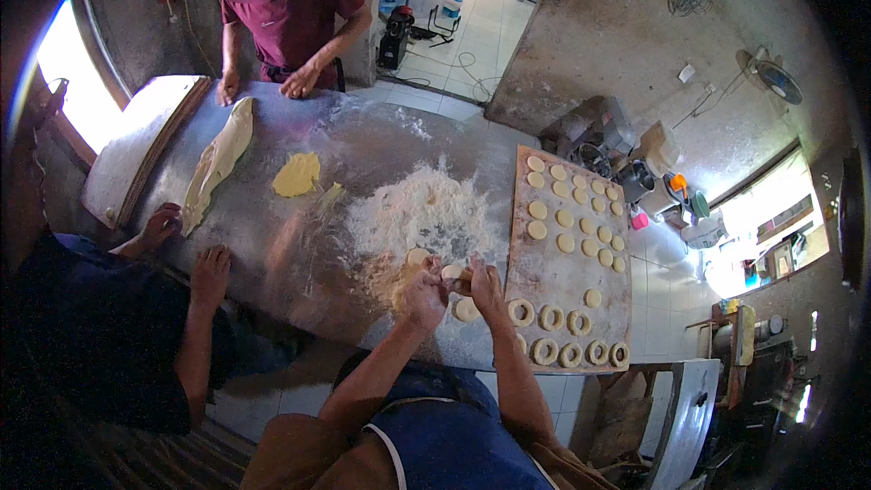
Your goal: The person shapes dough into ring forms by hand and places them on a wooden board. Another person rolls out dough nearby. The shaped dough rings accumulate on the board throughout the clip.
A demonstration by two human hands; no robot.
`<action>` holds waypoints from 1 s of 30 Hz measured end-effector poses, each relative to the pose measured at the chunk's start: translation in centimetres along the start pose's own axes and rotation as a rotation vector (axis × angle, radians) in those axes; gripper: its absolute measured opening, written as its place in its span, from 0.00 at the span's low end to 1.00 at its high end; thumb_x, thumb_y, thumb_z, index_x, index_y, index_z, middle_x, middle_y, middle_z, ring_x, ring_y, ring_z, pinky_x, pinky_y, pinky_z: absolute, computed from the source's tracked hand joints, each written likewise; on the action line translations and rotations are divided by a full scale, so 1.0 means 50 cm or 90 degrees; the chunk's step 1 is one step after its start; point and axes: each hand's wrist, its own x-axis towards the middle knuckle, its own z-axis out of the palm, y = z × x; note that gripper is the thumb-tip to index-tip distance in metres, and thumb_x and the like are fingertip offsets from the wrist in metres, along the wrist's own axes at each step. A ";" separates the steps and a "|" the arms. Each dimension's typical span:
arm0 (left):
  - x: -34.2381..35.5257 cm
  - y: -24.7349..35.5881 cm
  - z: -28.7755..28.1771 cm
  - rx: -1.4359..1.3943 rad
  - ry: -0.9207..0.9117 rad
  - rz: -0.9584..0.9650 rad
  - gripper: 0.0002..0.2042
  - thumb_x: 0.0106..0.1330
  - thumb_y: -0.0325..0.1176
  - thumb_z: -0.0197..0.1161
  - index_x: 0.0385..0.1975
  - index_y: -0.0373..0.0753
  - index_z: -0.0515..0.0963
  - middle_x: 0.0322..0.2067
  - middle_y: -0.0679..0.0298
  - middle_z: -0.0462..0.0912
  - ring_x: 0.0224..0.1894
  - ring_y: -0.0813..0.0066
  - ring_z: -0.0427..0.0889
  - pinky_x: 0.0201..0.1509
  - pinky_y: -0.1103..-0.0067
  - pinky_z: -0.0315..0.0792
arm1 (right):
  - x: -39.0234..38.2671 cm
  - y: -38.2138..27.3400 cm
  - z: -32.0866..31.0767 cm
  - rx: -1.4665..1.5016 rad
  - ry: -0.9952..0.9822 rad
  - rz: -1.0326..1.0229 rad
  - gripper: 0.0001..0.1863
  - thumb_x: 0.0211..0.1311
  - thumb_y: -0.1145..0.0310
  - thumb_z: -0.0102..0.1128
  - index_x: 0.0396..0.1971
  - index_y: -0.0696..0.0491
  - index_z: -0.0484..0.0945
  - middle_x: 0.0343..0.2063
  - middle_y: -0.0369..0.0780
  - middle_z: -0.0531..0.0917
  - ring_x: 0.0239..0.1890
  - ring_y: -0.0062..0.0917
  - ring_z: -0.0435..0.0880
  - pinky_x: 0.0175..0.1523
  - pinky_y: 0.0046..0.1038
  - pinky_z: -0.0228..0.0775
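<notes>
Over the floured near edge of the table, my left hand (425, 298) and my right hand (484, 289) come together around a small pale dough piece (452, 271). Both hands are closed, and the fingers partly cover the dough. A darker patch shows between them; I cannot tell whether it is shadowed fingers or another thing. One dough round (417, 256) lies just beyond my left hand. Another dough round (465, 310) rests on the table between my forearms. A wide heap of white flour (413, 209) spreads beyond my hands.
To the right, a board (567, 277) carries rows of dough rounds and several dough rings (551, 318). Further left lie yellow dough or fat (297, 174) and a long dough strip (218, 166). One person (290, 18) stands across the table; another person's hands (210, 274) rest at left.
</notes>
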 end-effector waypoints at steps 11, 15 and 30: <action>0.051 -0.069 0.044 0.112 0.410 -0.091 0.10 0.67 0.42 0.48 0.27 0.43 0.67 0.20 0.71 0.68 0.20 0.78 0.67 0.21 0.75 0.62 | 0.031 0.099 0.021 0.182 0.100 -0.117 0.33 0.71 0.48 0.35 0.19 0.60 0.76 0.17 0.39 0.77 0.20 0.21 0.72 0.27 0.28 0.64; 0.045 -0.055 0.075 0.719 0.124 0.034 0.13 0.67 0.41 0.46 0.21 0.45 0.65 0.18 0.71 0.65 0.21 0.78 0.66 0.24 0.76 0.63 | 0.016 0.127 -0.013 0.156 0.016 -0.100 0.29 0.71 0.52 0.37 0.22 0.60 0.76 0.15 0.38 0.75 0.18 0.20 0.69 0.24 0.29 0.61; 0.047 -0.273 0.103 0.098 0.322 -0.135 0.18 0.67 0.50 0.51 0.33 0.38 0.72 0.21 0.73 0.68 0.23 0.78 0.71 0.28 0.77 0.68 | -0.012 0.213 -0.164 -0.060 0.151 -0.344 0.13 0.61 0.64 0.50 0.28 0.56 0.80 0.16 0.47 0.75 0.19 0.44 0.75 0.26 0.42 0.62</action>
